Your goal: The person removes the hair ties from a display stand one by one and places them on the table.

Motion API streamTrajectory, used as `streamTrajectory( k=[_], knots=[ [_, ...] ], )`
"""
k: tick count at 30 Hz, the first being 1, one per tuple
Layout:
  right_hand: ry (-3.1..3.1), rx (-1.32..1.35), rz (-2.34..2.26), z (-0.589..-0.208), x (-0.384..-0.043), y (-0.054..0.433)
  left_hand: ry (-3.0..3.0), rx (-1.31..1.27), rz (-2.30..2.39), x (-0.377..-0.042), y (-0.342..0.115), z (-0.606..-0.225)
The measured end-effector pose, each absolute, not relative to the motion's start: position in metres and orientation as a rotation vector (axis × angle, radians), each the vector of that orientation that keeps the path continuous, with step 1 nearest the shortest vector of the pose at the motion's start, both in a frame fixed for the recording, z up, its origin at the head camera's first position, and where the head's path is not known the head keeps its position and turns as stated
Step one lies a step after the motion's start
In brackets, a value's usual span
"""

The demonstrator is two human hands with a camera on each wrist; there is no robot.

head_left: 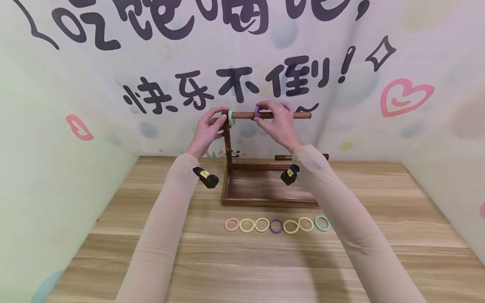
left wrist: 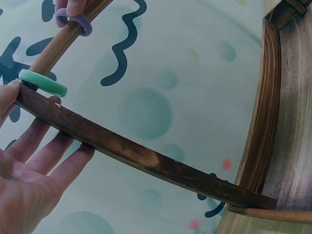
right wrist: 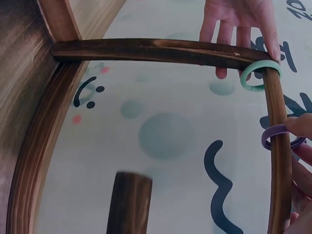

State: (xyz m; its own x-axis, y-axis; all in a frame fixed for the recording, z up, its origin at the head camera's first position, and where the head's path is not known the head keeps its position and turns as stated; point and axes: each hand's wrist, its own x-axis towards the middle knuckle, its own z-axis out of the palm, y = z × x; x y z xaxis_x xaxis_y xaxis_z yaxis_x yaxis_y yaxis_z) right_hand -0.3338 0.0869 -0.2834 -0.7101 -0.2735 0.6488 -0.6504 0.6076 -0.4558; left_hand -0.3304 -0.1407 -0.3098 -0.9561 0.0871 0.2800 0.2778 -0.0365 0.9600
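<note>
A dark wooden rack has an upright post with a horizontal rod reaching right from its top. My left hand holds the post's top corner, thumb at the end and fingers behind the wood. A mint green ring hangs round the rod right beside that corner. Farther along, a purple ring encircles the rod, pinched between the thumb and fingers of my right hand. The rod's right end sticks out past this hand.
On the wooden table, several loose rings lie in a row before the rack's base tray: a peach ring, yellow ones, a purple one and a green ring. A shorter, lower peg shows behind my right wrist. A printed backdrop hangs behind.
</note>
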Motion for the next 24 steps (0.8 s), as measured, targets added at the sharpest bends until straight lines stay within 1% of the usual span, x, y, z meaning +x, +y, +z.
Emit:
streamTrajectory(
  k=[24],
  knots=[
    [-2.325, 0.656, 0.953, -0.284, -0.329, 0.116, -2.067, -0.392, -2.147, -0.331, -0.141, -0.310]
  ],
)
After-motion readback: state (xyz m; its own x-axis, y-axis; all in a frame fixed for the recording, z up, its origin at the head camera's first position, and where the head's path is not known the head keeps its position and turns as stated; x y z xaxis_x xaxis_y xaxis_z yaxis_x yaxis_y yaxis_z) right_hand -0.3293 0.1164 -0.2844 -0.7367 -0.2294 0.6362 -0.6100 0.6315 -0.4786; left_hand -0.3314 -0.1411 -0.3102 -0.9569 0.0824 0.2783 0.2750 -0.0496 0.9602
